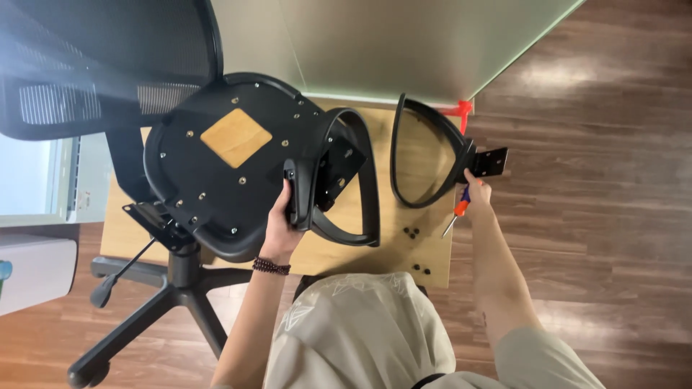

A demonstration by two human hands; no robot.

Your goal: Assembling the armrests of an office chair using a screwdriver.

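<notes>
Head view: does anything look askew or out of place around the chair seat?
The office chair lies tipped over, its seat underside facing up on the wooden table. Both armrests are detached, one in each hand. Loose screws sit scattered near the table edge.

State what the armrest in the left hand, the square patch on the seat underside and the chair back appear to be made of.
Armrest in the left hand: probably moulded plastic, black with a slight sheen. Square patch on the seat underside: apparently bare wood or plywood, tan and matt. Chair back: black mesh, see-through weave.
</notes>
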